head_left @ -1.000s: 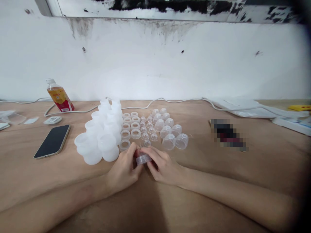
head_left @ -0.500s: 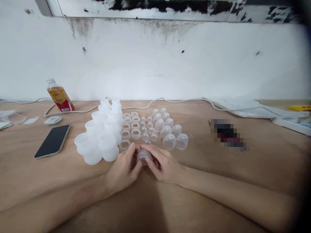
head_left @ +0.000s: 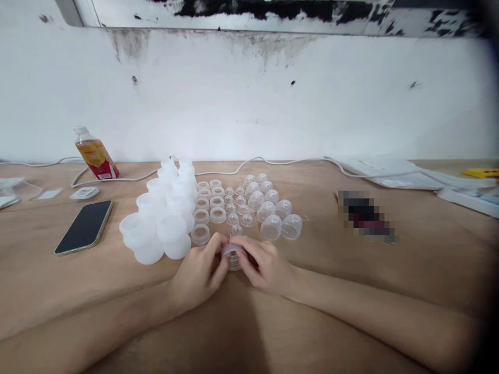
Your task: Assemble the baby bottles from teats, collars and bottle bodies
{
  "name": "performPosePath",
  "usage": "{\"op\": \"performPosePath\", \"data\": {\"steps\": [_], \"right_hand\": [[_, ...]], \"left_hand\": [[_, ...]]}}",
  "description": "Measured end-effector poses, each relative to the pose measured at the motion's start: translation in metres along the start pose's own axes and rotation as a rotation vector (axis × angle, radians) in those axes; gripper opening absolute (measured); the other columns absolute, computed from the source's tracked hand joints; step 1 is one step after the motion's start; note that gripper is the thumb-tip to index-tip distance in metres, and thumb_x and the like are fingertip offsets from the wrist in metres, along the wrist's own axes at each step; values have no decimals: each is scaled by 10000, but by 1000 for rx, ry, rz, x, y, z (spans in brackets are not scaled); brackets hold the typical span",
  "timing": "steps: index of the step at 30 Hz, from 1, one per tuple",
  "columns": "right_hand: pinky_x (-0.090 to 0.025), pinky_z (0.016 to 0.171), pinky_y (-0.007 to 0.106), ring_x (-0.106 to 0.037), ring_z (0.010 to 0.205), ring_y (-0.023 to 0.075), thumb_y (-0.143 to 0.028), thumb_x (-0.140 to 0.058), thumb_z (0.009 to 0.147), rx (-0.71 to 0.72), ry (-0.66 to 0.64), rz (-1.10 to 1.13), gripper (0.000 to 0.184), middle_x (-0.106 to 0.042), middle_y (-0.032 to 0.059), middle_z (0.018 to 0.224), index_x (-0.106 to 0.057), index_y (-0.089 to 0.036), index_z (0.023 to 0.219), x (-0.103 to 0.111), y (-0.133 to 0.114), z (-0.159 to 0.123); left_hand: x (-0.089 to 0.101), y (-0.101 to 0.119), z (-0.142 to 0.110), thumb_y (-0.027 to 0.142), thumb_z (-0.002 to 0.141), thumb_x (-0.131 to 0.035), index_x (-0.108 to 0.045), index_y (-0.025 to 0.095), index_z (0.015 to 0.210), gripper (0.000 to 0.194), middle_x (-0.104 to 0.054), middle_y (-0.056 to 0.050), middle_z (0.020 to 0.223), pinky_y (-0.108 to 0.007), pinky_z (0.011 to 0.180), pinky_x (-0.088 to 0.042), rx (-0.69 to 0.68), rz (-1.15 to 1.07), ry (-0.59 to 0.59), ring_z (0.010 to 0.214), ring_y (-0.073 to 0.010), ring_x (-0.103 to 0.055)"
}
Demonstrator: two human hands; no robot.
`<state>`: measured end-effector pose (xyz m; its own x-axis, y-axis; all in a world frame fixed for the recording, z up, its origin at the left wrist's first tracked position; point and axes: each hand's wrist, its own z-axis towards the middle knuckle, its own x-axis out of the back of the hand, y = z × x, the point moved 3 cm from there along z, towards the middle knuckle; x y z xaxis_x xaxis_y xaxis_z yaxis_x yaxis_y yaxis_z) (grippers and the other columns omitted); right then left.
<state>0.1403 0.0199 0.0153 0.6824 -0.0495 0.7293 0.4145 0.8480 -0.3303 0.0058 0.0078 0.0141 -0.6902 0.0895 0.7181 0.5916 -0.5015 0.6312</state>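
Note:
Between my two hands is a translucent screw ring (head_left: 234,264), with ridges along its side. My left hand (head_left: 200,267) grips its left side, and my right hand (head_left: 266,264) grips its right side with the thumb in front. Whether anything sits inside the ring is hard to make out. Just beyond my fingers lie small clear silicone nipples (head_left: 246,219). To their left are rows of matching rings (head_left: 200,234), and to their right several clear dome caps (head_left: 291,226). White baby bottles (head_left: 171,236) stand in rows near my left hand.
A phone (head_left: 84,227) lies at the left, below a small white device (head_left: 84,193). Behind them a drink bottle (head_left: 96,155) leans near the wall. A white cable (head_left: 234,171) runs along the back. On the right are a blurred-out object (head_left: 366,217) and white plastic sheeting (head_left: 390,174).
The ring has tilted in my fingers and come slightly lower, so more of its ridged side shows. Both hands keep their hold, with only small finger movements.

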Motion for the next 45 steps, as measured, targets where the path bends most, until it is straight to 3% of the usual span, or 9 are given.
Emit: {"op": "performPosePath", "data": {"steps": [6, 14, 21, 28, 32, 36, 39, 41, 45], "right_hand": [[-456, 587, 216, -578, 652, 109, -99, -367, 786, -10, -5, -33, 203, -614, 26, 785, -441, -164, 963, -1, 0, 0], [-470, 624, 228, -569, 746, 122, -111, -374, 777, 9, 11, 17, 250, -588, 49, 861, -416, -164, 1017, 0, 0, 0], [-474, 620, 246, -573, 701, 129, -79, -357, 759, -4, -15, -5, 243, -595, 45, 811, -427, -162, 976, -3, 2, -1], [-475, 680, 258, -558, 777, 129, -118, -386, 793, -60, -14, 42, 259, -578, 53, 893, -435, -169, 1043, -2, 5, 1], [-478, 638, 241, -552, 713, 113, -126, -410, 796, -57, 22, 98, 249, -581, 34, 859, -459, -188, 1031, 1, 5, 0], [-492, 629, 251, -566, 750, 122, -90, -391, 792, -77, 163, 152, 288, -583, 35, 890, -464, -214, 1042, 4, 9, -2], [-493, 486, 207, -578, 687, 107, -96, -360, 808, -191, 195, 309, 311, -546, 55, 991, -459, -235, 1067, 1, 16, -3], [-474, 410, 187, -563, 596, 82, -101, -341, 817, -239, 184, 422, 323, -524, 54, 1020, -458, -255, 1076, -1, 19, -3], [-479, 419, 189, -548, 598, 80, -80, -347, 805, -223, 154, 479, 373, -514, 38, 1011, -468, -295, 1085, -2, 20, -2]], "left_hand": [[-1, -2, 0, 200, 789, -359, -379, 206, 796, 22, -507, 56, 562, -189, 451, -325, 31, 114, 8, 446, -89, -442], [2, 0, -1, 192, 763, -366, -354, 204, 827, 66, -490, 60, 567, -187, 424, -302, 25, 70, 16, 422, -85, -423], [-1, -2, 1, 177, 758, -366, -381, 206, 820, 70, -506, 54, 582, -193, 461, -338, 31, 67, 5, 473, -95, -461], [-1, -9, 2, 193, 781, -373, -382, 207, 835, 57, -522, 43, 624, -200, 468, -348, 49, 118, 55, 491, -100, -480], [4, 0, 1, 202, 793, -367, -384, 200, 841, 51, -522, 39, 609, -206, 454, -344, 4, 207, 38, 490, -109, -493], [24, 27, 5, 363, 783, -426, -440, 190, 878, 198, -562, -37, 774, -262, 535, -394, -146, 431, 5, 721, -195, -539], [56, 37, 10, 381, 742, -489, -491, 187, 887, 242, -544, -64, 839, -315, 645, -412, -170, 574, 80, 837, -238, -500], [79, 34, 13, 392, 701, -532, -509, 176, 927, 313, -529, -85, 932, -365, 731, -393, -200, 697, 86, 894, -260, -465], [108, 14, 14, 352, 641, -593, -515, 191, 1008, 409, -497, -80, 1035, -389, 810, -337, -283, 890, -75, 983, -271, -414]]}}
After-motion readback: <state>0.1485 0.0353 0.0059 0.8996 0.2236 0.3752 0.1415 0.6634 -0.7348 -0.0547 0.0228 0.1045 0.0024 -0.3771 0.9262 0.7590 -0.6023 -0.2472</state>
